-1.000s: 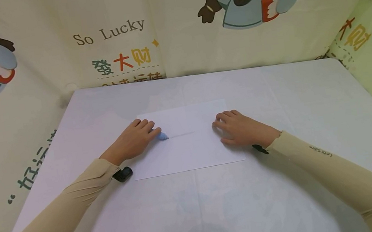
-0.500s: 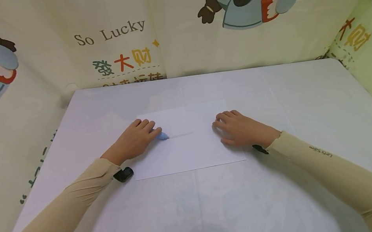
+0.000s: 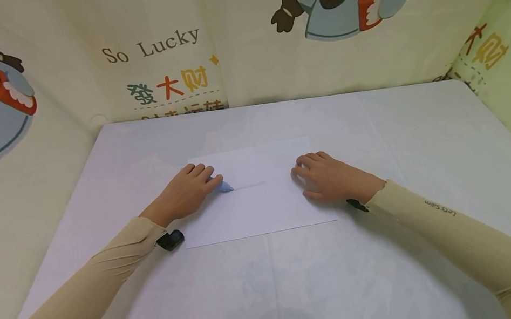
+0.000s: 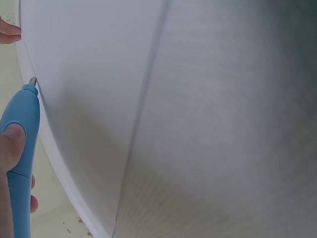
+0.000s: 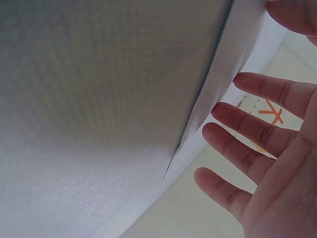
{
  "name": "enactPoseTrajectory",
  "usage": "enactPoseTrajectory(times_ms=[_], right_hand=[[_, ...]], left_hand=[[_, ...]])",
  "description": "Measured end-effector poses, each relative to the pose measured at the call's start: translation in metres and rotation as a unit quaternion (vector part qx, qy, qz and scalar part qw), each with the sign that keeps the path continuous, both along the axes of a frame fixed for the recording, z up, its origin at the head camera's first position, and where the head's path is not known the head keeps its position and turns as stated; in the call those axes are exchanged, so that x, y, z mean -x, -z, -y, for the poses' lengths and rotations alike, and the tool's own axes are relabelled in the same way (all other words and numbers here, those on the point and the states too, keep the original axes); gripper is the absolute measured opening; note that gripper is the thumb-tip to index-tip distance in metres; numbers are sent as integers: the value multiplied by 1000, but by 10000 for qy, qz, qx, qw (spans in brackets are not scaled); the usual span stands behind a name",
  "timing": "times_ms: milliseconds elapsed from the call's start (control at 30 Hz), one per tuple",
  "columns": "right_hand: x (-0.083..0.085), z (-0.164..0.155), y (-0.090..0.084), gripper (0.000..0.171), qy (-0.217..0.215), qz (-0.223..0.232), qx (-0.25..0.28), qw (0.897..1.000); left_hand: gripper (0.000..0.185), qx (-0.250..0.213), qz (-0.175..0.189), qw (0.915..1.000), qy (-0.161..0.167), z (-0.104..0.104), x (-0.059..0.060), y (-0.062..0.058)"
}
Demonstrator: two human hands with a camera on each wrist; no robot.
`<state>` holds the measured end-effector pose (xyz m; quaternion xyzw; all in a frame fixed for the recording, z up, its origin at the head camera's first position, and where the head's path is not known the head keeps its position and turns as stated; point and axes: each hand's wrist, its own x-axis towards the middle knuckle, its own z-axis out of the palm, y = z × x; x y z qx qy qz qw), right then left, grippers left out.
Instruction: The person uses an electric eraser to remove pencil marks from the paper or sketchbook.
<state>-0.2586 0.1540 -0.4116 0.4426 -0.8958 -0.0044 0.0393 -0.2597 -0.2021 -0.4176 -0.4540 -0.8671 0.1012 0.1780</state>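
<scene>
Where hands rest, printed curtain (image 3: pixel 160 42) behind.

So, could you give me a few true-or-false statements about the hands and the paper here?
1. The left hand holds a blue pen. True.
2. The right hand holds scissors. False: it rests on the paper with nothing in it.
3. The paper lies flat on the table. True.
4. The paper is crumpled into a ball. False: it is a flat sheet.
5. The pen's tip points away from the right hand. False: it points toward it.
</scene>
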Motion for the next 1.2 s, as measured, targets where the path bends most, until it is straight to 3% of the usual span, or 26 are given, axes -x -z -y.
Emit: enactPoseTrajectory(times_ms=[233,500,867,1200], right_hand=[[1,2,-2,41,18,14,-41,10000],[1,3,-3,43,49,60,-122,9999],[0,2,-1,41,-30,-93,-19,10000],[-1,0,4,39,-37,-152,-14,9999]], left_hand=[[19,-104,174,9997,-116,0,0,-3],[18,-92,2,9999,-69,1,0,-4],[23,-119,66,9999,-68,0,1,-1],[22,-108,-772,9968,193,1,1,1]])
